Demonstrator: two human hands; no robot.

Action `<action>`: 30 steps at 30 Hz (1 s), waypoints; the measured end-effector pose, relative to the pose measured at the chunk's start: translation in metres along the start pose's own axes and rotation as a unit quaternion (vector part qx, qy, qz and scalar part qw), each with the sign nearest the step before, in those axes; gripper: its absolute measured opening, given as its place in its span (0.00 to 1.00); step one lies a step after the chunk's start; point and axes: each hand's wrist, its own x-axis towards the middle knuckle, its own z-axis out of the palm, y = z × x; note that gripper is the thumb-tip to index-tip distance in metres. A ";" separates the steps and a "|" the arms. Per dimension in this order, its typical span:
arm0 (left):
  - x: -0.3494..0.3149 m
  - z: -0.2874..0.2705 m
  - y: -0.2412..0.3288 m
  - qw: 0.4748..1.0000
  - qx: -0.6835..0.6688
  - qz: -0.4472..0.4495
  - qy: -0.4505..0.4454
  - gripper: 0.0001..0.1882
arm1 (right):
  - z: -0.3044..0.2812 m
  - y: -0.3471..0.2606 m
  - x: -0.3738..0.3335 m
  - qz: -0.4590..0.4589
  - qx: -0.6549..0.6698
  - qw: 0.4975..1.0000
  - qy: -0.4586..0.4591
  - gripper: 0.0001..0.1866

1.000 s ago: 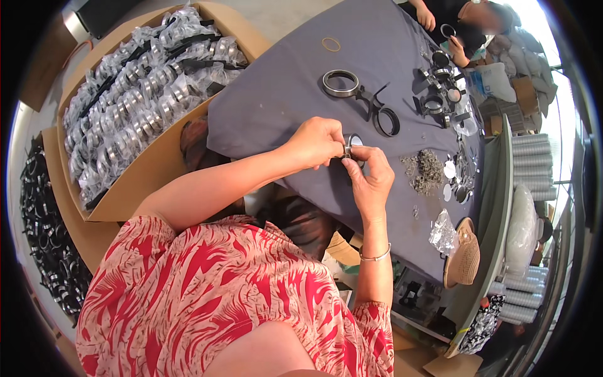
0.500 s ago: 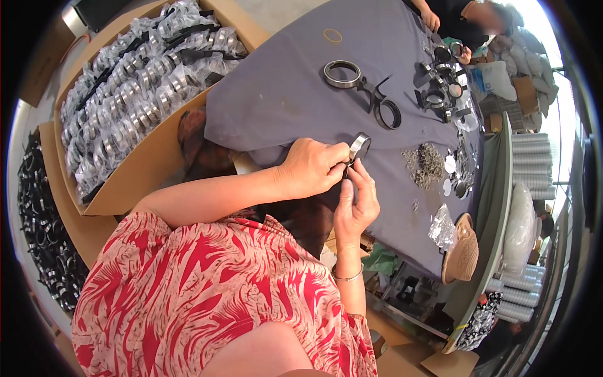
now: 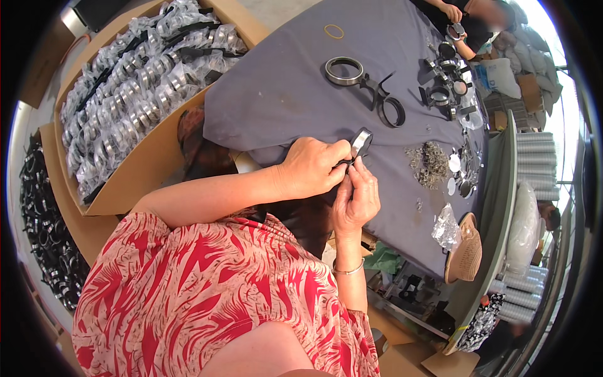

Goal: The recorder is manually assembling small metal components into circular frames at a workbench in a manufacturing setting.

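My left hand (image 3: 313, 164) is closed, its thumb and forefinger pinching the dark lower part of a small silver-and-black ring-shaped part (image 3: 362, 141). From below, my right hand (image 3: 355, 200) holds the same part with thumb and fingertips, and a bracelet circles its wrist. The ring stands tilted above the near edge of the grey cloth-covered table (image 3: 276, 94). What the fingertips press on is hidden. Beyond my hands lie a larger silver-and-black ring (image 3: 344, 71) and a black ring with a bracket (image 3: 392, 112).
An open carton (image 3: 151, 173) of plastic-wrapped ring parts stands at left. On the table's right side lie a pile of small metal pieces (image 3: 429, 164), a clear plastic bag (image 3: 446, 229) and a straw hat (image 3: 465, 251). Another person's hand (image 3: 451, 12) works at the far right.
The ring part has tilted slightly between my hands, and my right fingertips have shifted a little. The other person's hands have moved, now holding up a round part.
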 end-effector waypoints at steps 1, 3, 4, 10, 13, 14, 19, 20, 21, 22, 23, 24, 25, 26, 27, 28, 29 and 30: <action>0.001 0.001 -0.001 1.000 -0.006 0.009 0.006 0.07 | 0.000 0.000 0.002 0.001 0.001 1.000 0.000 0.10; 0.002 0.001 -0.003 1.000 -0.010 0.019 0.011 0.06 | 0.000 0.001 0.006 -0.011 -0.001 1.000 -0.011 0.09; 0.002 0.002 -0.003 1.000 -0.014 0.017 0.014 0.06 | -0.001 0.001 0.009 -0.010 0.000 1.000 -0.010 0.09; 0.005 0.000 -0.001 0.999 -0.024 -0.030 0.018 0.06 | -0.002 0.004 0.019 -0.021 0.018 0.998 -0.047 0.08; 0.009 0.000 -0.001 0.996 -0.044 -0.076 0.013 0.05 | -0.001 0.007 0.022 -0.013 0.041 0.998 -0.056 0.08; 0.010 -0.001 -0.001 0.994 -0.059 -0.095 0.011 0.05 | -0.001 0.007 0.023 0.001 0.052 0.997 -0.057 0.08; 0.016 0.005 -0.011 0.971 -0.151 -0.182 0.019 0.05 | -0.002 0.016 0.026 0.081 0.143 0.983 -0.079 0.10; 0.018 0.005 -0.014 0.964 -0.174 -0.200 0.013 0.05 | -0.001 0.020 0.027 0.108 0.182 0.975 -0.074 0.10; 0.020 0.004 -0.016 0.956 -0.196 -0.218 0.006 0.05 | 0.000 0.022 0.029 0.134 0.221 0.964 -0.068 0.11; 0.021 0.005 -0.019 0.952 -0.210 -0.222 0.006 0.05 | -0.001 0.021 0.031 0.143 0.247 0.956 -0.064 0.10; 0.022 0.003 -0.020 0.953 -0.210 -0.221 0.005 0.05 | 0.000 0.022 0.032 0.143 0.247 0.956 -0.062 0.10; 0.023 0.002 -0.020 0.945 -0.229 -0.234 -0.002 0.05 | 0.001 0.025 0.034 0.143 0.240 0.957 -0.077 0.10; 0.024 0.001 -0.020 0.937 -0.247 -0.247 -0.009 0.05 | 0.002 0.028 0.035 0.142 0.232 0.958 -0.091 0.10; 0.025 0.000 -0.020 0.937 -0.247 -0.246 -0.011 0.05 | 0.004 0.032 0.037 0.132 0.227 0.961 -0.090 0.10; 0.025 -0.001 -0.020 0.937 -0.243 -0.250 -0.020 0.05 | 0.004 0.033 0.039 0.133 0.226 0.961 -0.088 0.10; 0.026 -0.002 -0.020 0.937 -0.238 -0.255 -0.030 0.05 | 0.004 0.033 0.040 0.125 0.222 0.963 -0.093 0.10; 0.028 -0.004 -0.018 0.937 -0.237 -0.255 -0.030 0.05 | 0.005 0.034 0.041 0.116 0.220 0.964 -0.098 0.10; 0.030 -0.008 -0.015 0.924 -0.255 -0.280 -0.045 0.05 | 0.005 0.033 0.042 0.116 0.221 0.963 -0.097 0.10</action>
